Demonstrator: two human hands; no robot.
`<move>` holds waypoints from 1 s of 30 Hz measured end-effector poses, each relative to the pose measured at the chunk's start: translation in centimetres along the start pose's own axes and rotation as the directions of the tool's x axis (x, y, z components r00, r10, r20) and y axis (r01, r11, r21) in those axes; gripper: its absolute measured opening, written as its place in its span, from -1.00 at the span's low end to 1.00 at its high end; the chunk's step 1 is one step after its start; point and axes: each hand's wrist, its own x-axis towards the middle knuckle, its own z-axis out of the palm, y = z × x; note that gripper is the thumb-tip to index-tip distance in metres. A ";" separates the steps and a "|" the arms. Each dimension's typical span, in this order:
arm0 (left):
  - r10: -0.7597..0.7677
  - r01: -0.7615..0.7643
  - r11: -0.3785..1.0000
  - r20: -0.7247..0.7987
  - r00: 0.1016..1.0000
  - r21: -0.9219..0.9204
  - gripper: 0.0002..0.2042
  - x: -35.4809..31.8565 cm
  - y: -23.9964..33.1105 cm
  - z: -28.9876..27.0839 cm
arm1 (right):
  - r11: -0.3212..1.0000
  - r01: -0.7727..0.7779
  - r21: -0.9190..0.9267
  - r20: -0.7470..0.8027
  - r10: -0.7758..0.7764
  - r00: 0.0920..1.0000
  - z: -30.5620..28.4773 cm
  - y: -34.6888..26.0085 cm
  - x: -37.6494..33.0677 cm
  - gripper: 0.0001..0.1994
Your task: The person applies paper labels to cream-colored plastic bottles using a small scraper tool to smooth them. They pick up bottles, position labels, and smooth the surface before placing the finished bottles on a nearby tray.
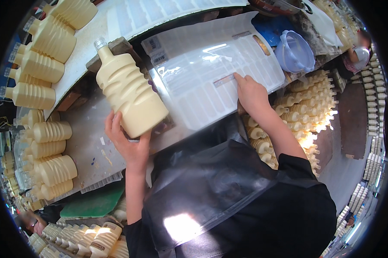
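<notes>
Hands first: left hand (127,144) cups the base of a cream ribbed bottle (129,92), fingers wrapped under its bottom edge, clear cap pointing away from the body. Right hand (250,92) lies flat on a glossy label sheet (211,77), fingertip pinching or pressing at a small label; whether it grips anything, cannot tell.

Risk, as judged: bottle is held only at its base and leans out over the table, so a loosened grip could tip it onto the sheet. Sheet is slick and reflective; a label lifted at one corner could curl, tear or stick askew.

Beyond the left hand, rows of matching bottles (43,64) lie on their sides along a pale table (90,146), scuffed and paint-flecked. Past the right hand, a translucent lavender tub (295,53); below that hand, a heap of small bottles (306,107). Further out, crowded workshop, other workers at the edges, more bottles on the floor.
</notes>
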 end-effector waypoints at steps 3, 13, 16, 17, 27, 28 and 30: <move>-0.011 0.011 1.000 -0.008 1.000 -0.007 -0.18 -0.1 -0.1 0.1 | 0.998 0.024 -0.051 0.055 -0.022 0.998 -0.8 -0.2 -3.1 -0.58; 0.018 -0.018 1.000 0.008 1.000 0.022 -0.23 0.6 0.0 -1.0 | 0.759 -0.400 0.513 0.029 0.451 0.892 1.1 3.0 -7.6 -0.67; -0.030 0.031 0.999 0.030 0.999 -0.037 -0.23 0.4 0.0 -1.2 | 0.236 -0.584 0.777 0.424 0.490 0.762 2.5 3.6 -6.7 -0.61; -0.039 0.042 0.994 0.029 0.999 -0.102 -0.24 0.3 0.0 -1.2 | -0.021 -0.631 0.776 0.575 0.436 0.693 2.7 3.7 -6.6 -0.60; -0.372 0.370 0.732 0.120 0.921 -0.571 -0.43 2.3 -0.1 -1.1 | 0.450 -0.432 0.782 0.184 0.495 0.849 -1.7 0.7 -5.2 -0.84; -0.404 0.397 0.722 0.120 0.907 -0.566 -0.44 2.5 0.0 -1.2 | 0.492 -0.408 0.769 0.182 0.443 0.878 -2.3 -0.5 -4.3 -0.84; -0.424 0.412 0.723 0.114 0.898 -0.555 -0.44 3.1 0.1 -1.2 | 0.388 -0.423 0.819 0.323 0.299 0.898 -3.8 -3.6 -2.0 -0.87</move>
